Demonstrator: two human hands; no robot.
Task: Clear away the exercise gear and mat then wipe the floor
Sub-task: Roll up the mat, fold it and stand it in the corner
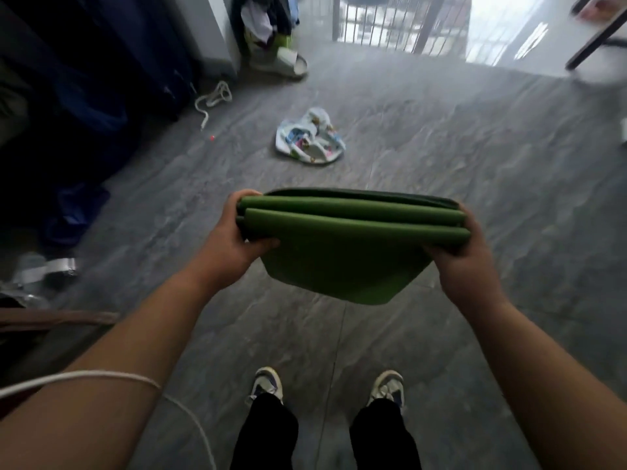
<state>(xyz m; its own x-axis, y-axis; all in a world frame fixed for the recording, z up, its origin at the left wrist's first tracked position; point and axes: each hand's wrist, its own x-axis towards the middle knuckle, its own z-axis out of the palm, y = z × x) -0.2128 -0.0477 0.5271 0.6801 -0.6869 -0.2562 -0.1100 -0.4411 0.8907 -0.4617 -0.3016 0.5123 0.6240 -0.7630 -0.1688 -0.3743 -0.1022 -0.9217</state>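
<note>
The folded green mat is held off the floor, clamped at both short ends: left hand closed on one end, right hand closed on the other. The long axis runs straight from one grip to the other, crosswise to the body. The folds are stacked on the far side of the grips; a loose flap sags below and toward the person. Neither hand is nearer, as the load is shared evenly. A patterned cloth lies on the floor well beyond the mat, ahead of both grips. Judgement: the mat is ready to carry off; the sagging flap is likely to unfold if either grip is released.
</note>
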